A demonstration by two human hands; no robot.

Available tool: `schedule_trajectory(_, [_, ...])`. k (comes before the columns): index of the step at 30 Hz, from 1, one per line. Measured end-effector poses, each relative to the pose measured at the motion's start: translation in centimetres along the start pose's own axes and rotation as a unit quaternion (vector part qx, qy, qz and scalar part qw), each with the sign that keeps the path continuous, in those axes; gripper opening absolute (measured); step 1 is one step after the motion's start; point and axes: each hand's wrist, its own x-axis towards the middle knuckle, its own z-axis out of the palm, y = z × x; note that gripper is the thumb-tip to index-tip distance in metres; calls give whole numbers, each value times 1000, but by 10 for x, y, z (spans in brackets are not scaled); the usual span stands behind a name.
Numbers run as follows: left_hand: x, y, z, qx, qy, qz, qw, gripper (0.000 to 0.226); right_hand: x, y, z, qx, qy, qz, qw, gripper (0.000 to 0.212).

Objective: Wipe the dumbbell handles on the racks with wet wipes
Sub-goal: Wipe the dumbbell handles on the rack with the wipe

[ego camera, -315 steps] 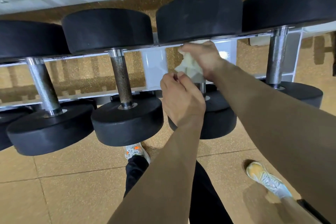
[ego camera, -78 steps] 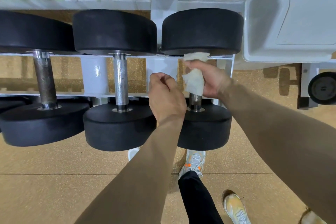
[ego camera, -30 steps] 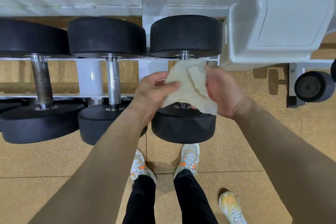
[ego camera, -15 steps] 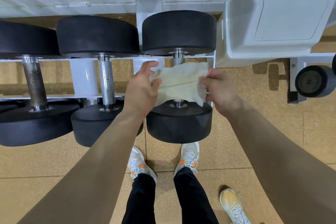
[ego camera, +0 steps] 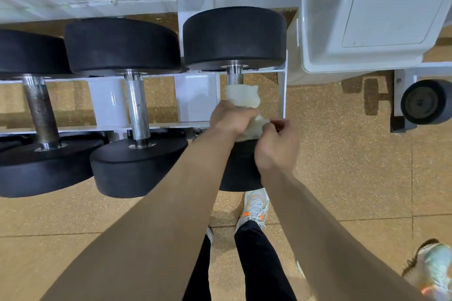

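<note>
Left hand grasping wipe wrapped on handle of rightmost dumbbell, 3 on rack; right hand pinching wipe's lower edge.

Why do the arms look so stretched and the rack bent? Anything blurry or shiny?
Head view: the wide-angle lens stretches the forearms and bows the white rack; soft glare on its post and on the middle chrome handle; the right hand pinching the wipe looks slightly motion-smeared, the left hand gripping it sharper; rack shadows fall on the floor.
</note>
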Motion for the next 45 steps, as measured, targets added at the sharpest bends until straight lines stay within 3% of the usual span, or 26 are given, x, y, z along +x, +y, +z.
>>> schedule_trajectory(3, [14, 3, 5, -58, 10, -19, 998, 39, -1, 0, 4, 19, 55, -12, 998, 34])
schedule_trajectory(8, [25, 8, 2, -174, -17, -4, 985, 22, 0, 4, 2, 25, 48, -30, 998, 23])
schedule_trajectory(12, [29, 12, -5, -205, -46, 20, 977, 27, 0, 5, 2, 33, 49, -32, 998, 18])
schedule_trajectory(14, [37, 18, -11, -231, -84, 20, 969, 35, 0, 4, 1, 32, 48, -30, 998, 14])
schedule_trajectory(17, [44, 24, -20, -281, -160, 8, 946, 25, 0, 5, 2, 23, 43, -33, 998, 15])
schedule_trajectory(23, [37, 8, -17, -239, -196, 13, 951, 10, -1, 3, 0, -4, 36, -31, 999, 15])
schedule_trajectory(25, [34, 0, -11, -176, -154, 3, 972, 26, -1, 1, -1, -12, 39, -25, 999, 15])
schedule_trajectory(27, [28, -3, 2, -56, -46, -13, 997, 44, -1, 1, -1, -13, 40, -25, 999, 15])
schedule_trajectory(29, [20, -4, 17, 39, 36, -26, 998, 52, 0, 1, 0, -10, 41, -24, 999, 17])
schedule_trajectory(33, [32, 12, 20, -94, 67, -50, 992, 50, 2, 5, 2, -16, 52, -37, 998, 16])
schedule_trajectory(37, [49, 31, -3, -207, -3, 27, 978, 39, 4, 9, 4, -8, 43, -37, 998, 19])
schedule_trajectory(41, [51, 11, -17, -264, -213, 8, 941, 18, 3, 9, 3, -4, 33, -31, 999, 19])
schedule_trajectory(43, [42, -1, -22, -201, -261, -3, 944, 12, 3, 7, 2, -7, 31, -28, 999, 18])
schedule_trajectory(45, [29, -8, -21, -94, -219, 15, 971, 12, 3, 6, 3, -9, 32, -22, 999, 17])
